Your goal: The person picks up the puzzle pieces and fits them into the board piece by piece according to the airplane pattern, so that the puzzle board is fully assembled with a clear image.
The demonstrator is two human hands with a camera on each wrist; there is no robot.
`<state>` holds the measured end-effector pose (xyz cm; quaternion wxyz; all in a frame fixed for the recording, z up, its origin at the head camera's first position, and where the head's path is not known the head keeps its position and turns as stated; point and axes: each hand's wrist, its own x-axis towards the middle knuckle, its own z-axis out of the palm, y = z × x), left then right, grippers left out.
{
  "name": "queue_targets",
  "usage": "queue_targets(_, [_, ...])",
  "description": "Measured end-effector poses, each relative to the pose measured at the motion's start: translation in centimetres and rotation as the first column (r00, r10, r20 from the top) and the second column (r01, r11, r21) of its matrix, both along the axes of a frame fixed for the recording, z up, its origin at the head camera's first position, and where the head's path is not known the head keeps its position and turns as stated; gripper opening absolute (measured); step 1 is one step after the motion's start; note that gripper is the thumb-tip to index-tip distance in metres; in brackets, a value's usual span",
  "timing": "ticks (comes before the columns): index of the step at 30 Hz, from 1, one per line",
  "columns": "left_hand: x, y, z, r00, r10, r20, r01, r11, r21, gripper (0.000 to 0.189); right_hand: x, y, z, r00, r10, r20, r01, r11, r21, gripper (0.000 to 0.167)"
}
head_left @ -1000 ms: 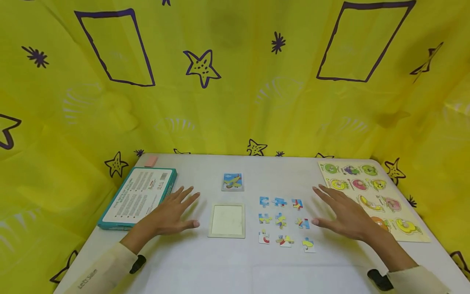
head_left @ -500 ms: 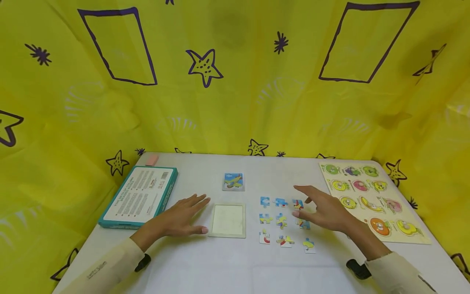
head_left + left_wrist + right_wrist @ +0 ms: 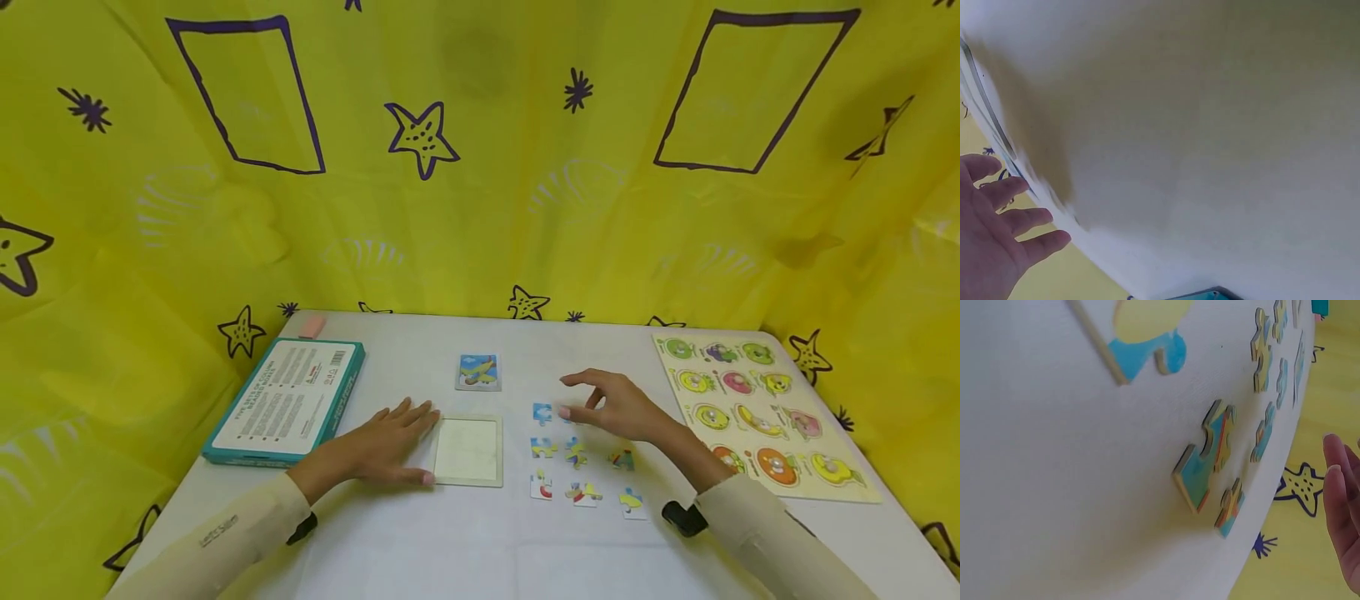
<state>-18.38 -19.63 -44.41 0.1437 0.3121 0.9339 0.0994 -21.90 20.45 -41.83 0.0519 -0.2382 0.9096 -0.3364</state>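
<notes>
Fingers spread, my left hand (image 3: 390, 446) lies at the left edge of a small square puzzle tray (image 3: 468, 452); in the left wrist view its fingers (image 3: 1025, 219) are apart and hold nothing. My right hand (image 3: 618, 407) hovers over the top row of several loose jigsaw pieces, thumb and forefinger parted around the blue top-middle piece (image 3: 566, 414), which is partly hidden. The top-right piece is behind this hand in the head view. The right wrist view shows pieces (image 3: 1196, 472) flat on the white table, with the fingers (image 3: 1338, 500) above them.
An airplane picture card (image 3: 477, 372) lies beyond the tray. At left is a teal-edged box (image 3: 288, 400) with a pink block (image 3: 312, 327) behind it. A fruit puzzle board (image 3: 765, 417) occupies the right side. A yellow curtain (image 3: 480, 208) hangs behind the table.
My right hand has moved left from beside the fruit board to over the top row of pieces, its fingers drawing into a loose pinch shape. My left hand has slid right to the tray's edge.
</notes>
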Motion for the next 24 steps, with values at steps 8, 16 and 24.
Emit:
queue_targets(8, [-0.3, 0.5, -0.2, 1.0, 0.011, 0.014, -0.01, 0.999, -0.053, 0.102, -2.0, -1.9, -0.4, 0.992, 0.011, 0.123, -0.008, 1.0, -0.022, 0.056])
queue_targets(16, [-0.2, 0.7, 0.2, 0.999, 0.026, 0.022, -0.024, 0.997, -0.077, 0.102, -3.2, -3.0, -1.1, 0.992, 0.069, 0.105, -0.068, 0.998, -0.018, 0.046])
queue_targets(24, [-0.1, 0.9, 0.1, 1.0, 0.02, 0.01, -0.019, 0.995, -0.099, 0.102, -3.9, -3.4, -1.7, 0.993, -0.003, 0.119, -0.007, 0.997, 0.083, 0.039])
